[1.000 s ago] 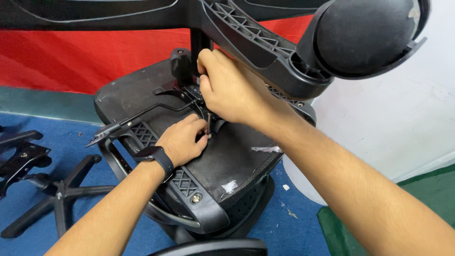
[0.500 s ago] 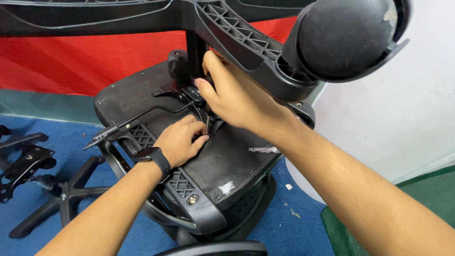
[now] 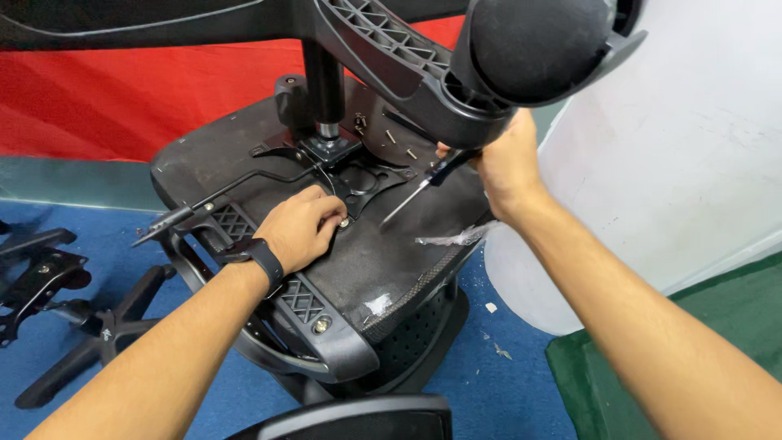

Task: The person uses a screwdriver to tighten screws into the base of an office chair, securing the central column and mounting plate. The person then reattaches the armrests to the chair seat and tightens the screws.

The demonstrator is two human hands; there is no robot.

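An upturned black office chair seat (image 3: 407, 244) lies in front of me, its metal mechanism plate (image 3: 358, 175) and gas-lift post (image 3: 324, 90) facing up. My left hand (image 3: 303, 228), with a black watch on the wrist, rests on the seat underside with fingertips on a bolt at the plate's near corner. My right hand (image 3: 503, 163) grips a screwdriver (image 3: 419, 189) with a black handle; its shaft slants down-left, the tip near the plate's right edge. A few loose screws (image 3: 399, 143) lie on the seat behind the plate.
A black star base arm with a castor (image 3: 538, 49) hangs overhead. A lever (image 3: 204, 208) sticks out left. Chair armrest frame (image 3: 318, 326) near me. Another star base (image 3: 90, 334) and parts (image 3: 32, 277) lie on blue carpet; red cloth behind, white panel (image 3: 692, 179) right.
My right hand has drawn back from the mechanism plate to the right and now holds a screwdriver. My left hand stays on the seat, shifted slightly toward the plate's corner.
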